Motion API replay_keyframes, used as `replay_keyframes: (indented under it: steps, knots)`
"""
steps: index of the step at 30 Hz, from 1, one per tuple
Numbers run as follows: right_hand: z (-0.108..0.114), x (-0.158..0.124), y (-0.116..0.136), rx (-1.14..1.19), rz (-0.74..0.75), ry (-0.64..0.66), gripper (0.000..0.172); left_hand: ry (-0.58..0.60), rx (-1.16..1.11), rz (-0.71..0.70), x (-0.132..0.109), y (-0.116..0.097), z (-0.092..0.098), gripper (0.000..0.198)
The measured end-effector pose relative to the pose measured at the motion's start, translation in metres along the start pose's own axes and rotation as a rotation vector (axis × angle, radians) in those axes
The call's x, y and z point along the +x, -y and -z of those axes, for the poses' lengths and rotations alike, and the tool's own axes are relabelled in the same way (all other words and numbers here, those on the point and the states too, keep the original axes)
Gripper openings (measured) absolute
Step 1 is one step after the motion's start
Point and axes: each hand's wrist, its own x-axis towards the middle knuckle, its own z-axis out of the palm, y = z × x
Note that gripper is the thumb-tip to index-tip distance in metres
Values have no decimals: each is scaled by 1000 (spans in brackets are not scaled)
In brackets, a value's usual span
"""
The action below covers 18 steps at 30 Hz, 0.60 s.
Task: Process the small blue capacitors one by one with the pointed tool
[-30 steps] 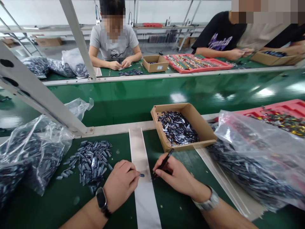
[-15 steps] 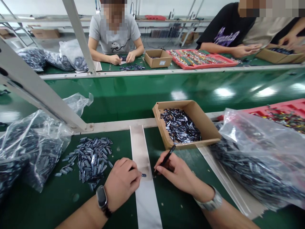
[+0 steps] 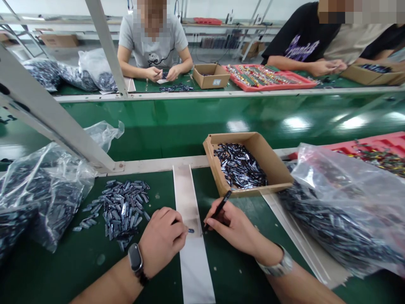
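In view are 1 left hand (image 3: 162,241), 1 right hand (image 3: 234,230), 3 cardboard boxes (image 3: 264,158) (image 3: 210,81) (image 3: 373,79) and 2 red trays (image 3: 272,87) (image 3: 382,140).

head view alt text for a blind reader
Right hand grips a slim black tool, left hand nears a small dark part on a white strip. A pile of metal parts and a cardboard box of more lie nearby.

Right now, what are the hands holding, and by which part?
The right hand pinches a black pen-like tool by its lower shaft, between thumb and fingers. The left hand's fingertips are at a small dark piece; whether it is gripped cannot be told.
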Motion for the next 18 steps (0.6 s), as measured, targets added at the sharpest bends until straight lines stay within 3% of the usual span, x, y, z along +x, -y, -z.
replay_keyframes:
  steps: [4,10,18]
  knots:
    - [0,1,4,55,-38,-25,35,15,3,2,0,0,0,16]
    - [-6,1,5,156,-42,-172,55,17,23,6,0,-1,2,17]
    - [-29,3,6,133,-22,-192,56,2,15,15,-2,1,-2,16]
